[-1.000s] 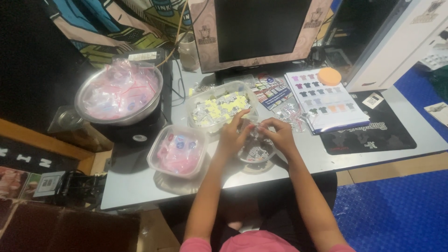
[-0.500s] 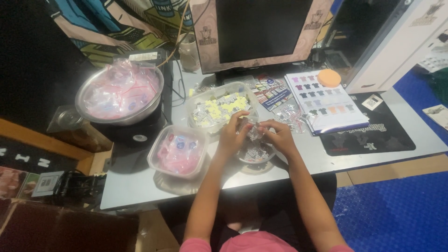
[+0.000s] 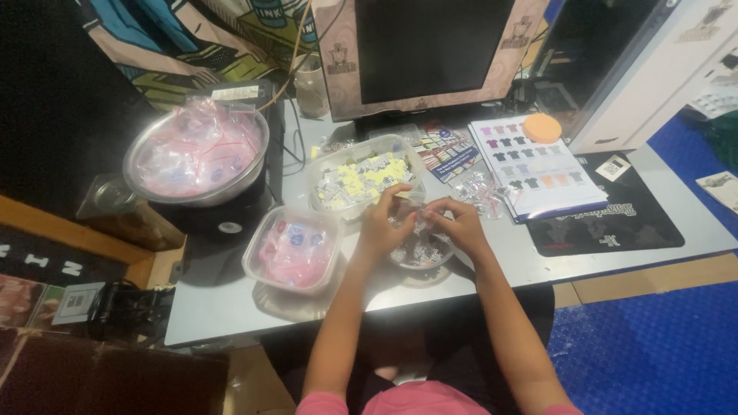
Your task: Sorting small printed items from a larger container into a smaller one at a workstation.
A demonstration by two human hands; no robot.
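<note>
head view | left hand (image 3: 384, 223) and right hand (image 3: 459, 224) meet over a small bowl (image 3: 419, 252) of packets on the surface (image 3: 231, 307) | fingers (image 3: 400, 196) pinching a small clear bag (image 3: 415, 209) between both hands, just above bowl

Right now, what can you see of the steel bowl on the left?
The steel bowl is round, shiny metal, upright on a black stand at the table's back left. It is heaped with small clear zip bags with pink contents. A white strip lies at its far rim. Neither hand touches it; both are at a small bowl to its right.
</note>
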